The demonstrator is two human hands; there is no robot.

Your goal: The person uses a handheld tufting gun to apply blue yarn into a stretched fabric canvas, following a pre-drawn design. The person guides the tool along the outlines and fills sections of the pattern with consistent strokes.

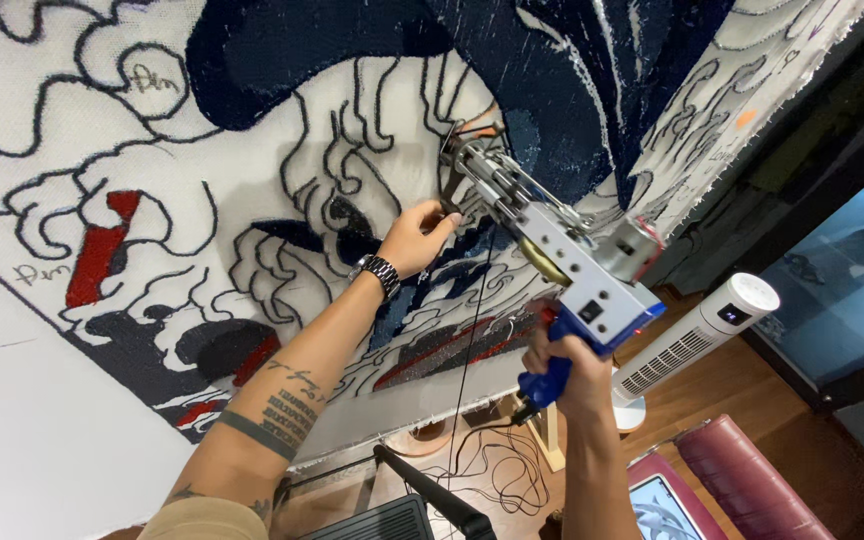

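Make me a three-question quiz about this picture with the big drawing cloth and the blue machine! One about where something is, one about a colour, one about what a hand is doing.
1. Where is the left hand?
A. on the floor
B. at the front tip of the tufting gun, against the cloth
C. on the white fan

2. What colour is the gun's handle?
A. blue
B. green
C. yellow

3. What is the right hand doing?
A. hanging open
B. waving
C. gripping the handle

Answers:
1. B, its fingers reach the metal tip where it meets the cloth.
2. A, the grip below the grey body is bright blue.
3. C, the right hand's fingers wrap around the handle.
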